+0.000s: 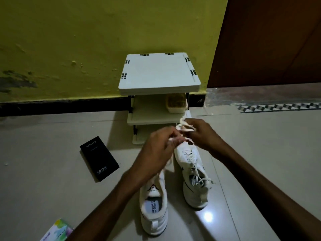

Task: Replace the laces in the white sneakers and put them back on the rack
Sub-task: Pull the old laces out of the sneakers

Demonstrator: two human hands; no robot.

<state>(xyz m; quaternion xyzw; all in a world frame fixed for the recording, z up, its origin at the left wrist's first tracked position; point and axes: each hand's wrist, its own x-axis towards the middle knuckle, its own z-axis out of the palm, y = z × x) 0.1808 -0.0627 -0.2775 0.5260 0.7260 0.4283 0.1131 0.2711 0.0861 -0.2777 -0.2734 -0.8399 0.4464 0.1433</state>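
Two white sneakers stand side by side on the floor, toes toward the rack. The left sneaker (153, 206) has no lace in its visible eyelets and its tongue stands up. The right sneaker (192, 174) is laced and tied. Above their toes both hands hold a white lace (184, 126). My left hand (161, 145) pinches one end of it. My right hand (199, 133) grips a bunched part of it. The white shoe rack (159, 73) stands against the yellow wall just beyond the hands, its lower shelves partly hidden by them.
A black phone box (99, 158) lies on the floor left of the sneakers. A colourful packet (58, 231) shows at the bottom left edge. A cream container (176, 102) sits on the rack's second shelf. A brown door (271, 40) is at the right.
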